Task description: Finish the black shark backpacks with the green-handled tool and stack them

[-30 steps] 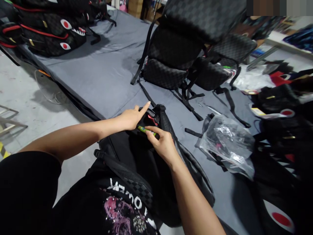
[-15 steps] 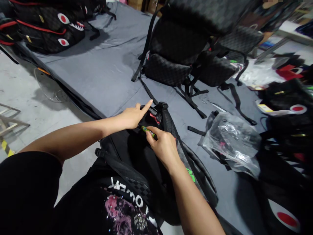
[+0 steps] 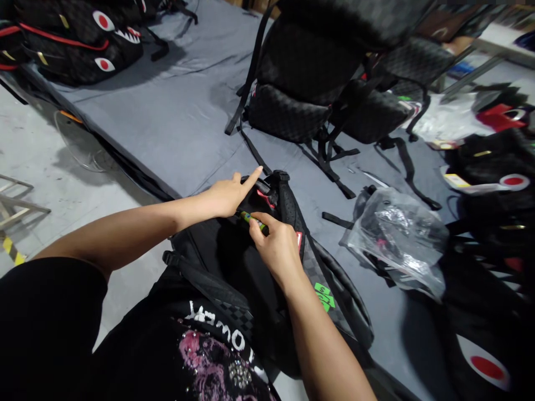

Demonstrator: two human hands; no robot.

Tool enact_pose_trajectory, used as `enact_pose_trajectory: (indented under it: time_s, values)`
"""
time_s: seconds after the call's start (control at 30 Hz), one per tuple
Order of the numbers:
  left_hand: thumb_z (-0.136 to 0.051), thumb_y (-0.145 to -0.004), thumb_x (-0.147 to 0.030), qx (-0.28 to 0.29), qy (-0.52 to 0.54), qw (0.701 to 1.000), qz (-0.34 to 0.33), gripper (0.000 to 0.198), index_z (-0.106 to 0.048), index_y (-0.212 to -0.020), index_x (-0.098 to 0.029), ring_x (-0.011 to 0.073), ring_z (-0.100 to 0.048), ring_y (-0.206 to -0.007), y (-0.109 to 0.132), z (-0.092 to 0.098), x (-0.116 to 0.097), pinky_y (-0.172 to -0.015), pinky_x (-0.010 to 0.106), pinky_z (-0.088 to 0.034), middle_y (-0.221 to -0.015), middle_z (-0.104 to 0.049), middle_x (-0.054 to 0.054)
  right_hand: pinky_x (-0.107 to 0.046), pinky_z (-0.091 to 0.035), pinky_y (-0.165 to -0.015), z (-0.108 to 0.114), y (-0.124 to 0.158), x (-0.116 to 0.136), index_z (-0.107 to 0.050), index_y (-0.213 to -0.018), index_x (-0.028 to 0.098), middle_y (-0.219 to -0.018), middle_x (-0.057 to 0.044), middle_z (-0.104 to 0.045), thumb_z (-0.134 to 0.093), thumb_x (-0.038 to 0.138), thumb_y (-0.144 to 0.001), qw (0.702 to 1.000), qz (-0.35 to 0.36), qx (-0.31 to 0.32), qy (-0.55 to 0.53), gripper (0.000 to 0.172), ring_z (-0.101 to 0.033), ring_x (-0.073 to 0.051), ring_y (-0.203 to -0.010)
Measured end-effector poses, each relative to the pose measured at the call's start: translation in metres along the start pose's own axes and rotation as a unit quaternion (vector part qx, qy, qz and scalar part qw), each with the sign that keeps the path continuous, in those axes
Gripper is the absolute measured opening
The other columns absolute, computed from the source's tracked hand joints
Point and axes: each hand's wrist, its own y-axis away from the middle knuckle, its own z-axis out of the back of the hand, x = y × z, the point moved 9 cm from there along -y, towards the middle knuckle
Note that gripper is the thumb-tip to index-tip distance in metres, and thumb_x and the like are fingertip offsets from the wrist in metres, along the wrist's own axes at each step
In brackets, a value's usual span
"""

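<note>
While the left hand (image 3: 225,197), index finger stretched toward one o'clock and the rest curled, braces the top of the black backpack (image 3: 234,262) at six o'clock, the right hand (image 3: 278,248) pinches a green pen (image 3: 252,220) at its opening, judged mid-step, needing steady bracing next.

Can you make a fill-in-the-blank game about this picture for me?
The right hand pinches a thin ___ stick.
The left hand touches a ___ backpack.
The crinkly plastic bag lies on the person's ___ side.
The table cover is ___.
Missing words: green; black; right; grey.
</note>
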Motion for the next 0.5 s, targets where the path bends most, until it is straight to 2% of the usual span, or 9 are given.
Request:
enact_pose_trajectory:
  time_s: [0.13, 0.3, 0.4, 0.5]
  values:
    - [-0.057, -0.087, -0.018, 0.011, 0.0, 1.0, -0.005, 0.106, 0.023, -0.156, -0.028, 0.0262, -0.066, -0.098, -0.0039, -0.0034, 0.0017, -0.077, 0.033, -0.049, -0.139, -0.044, 0.021, -0.026, -0.046, -0.064, -0.0041, 0.0008, -0.0018, -0.076, -0.111, 0.018, -0.088, -0.006, -0.078, -0.052, 0.033, -0.092, 0.997, 0.009, 0.0, -0.082, 0.034, -0.068, -0.018, -0.067]
    - [-0.056, -0.086, -0.016, 0.016, 0.001, 1.0, -0.009, 0.111, 0.032, -0.151, -0.033, 0.0241, -0.066, -0.094, -0.0071, -0.008, 0.0049, -0.077, 0.033, -0.049, -0.14, -0.043, 0.02, -0.027, -0.045, -0.064, -0.0019, 0.0035, -0.0046, -0.076, -0.111, 0.02, -0.085, -0.006, -0.078, -0.052, 0.033, -0.093, 0.999, -0.014, -0.016, -0.045, 0.033, -0.07, -0.02, -0.071]
    - [-0.057, -0.086, -0.017, 0.01, -0.008, 1.0, -0.007, 0.112, 0.033, -0.15, -0.033, 0.0239, -0.066, -0.094, -0.0056, -0.0057, 0.0051, -0.077, 0.033, -0.048, -0.139, -0.043, 0.019, -0.027, -0.045, -0.065, -0.0029, 0.0033, -0.0014, -0.075, -0.112, 0.02, -0.086, -0.006, -0.078, -0.052, 0.031, -0.094, 0.998, -0.013, -0.007, -0.056, 0.032, -0.07, -0.02, -0.072]
    - [-0.058, -0.085, -0.015, 0.014, -0.02, 1.0, -0.004, 0.113, 0.033, -0.15, -0.032, 0.023, -0.066, -0.092, -0.0038, -0.0039, 0.0049, -0.075, 0.031, -0.048, -0.139, -0.043, 0.019, -0.028, -0.044, -0.066, -0.0018, 0.0033, 0.0, -0.075, -0.113, 0.019, -0.088, -0.008, -0.079, -0.053, 0.03, -0.094, 0.999, -0.025, -0.012, -0.02, 0.031, -0.071, -0.022, -0.073]
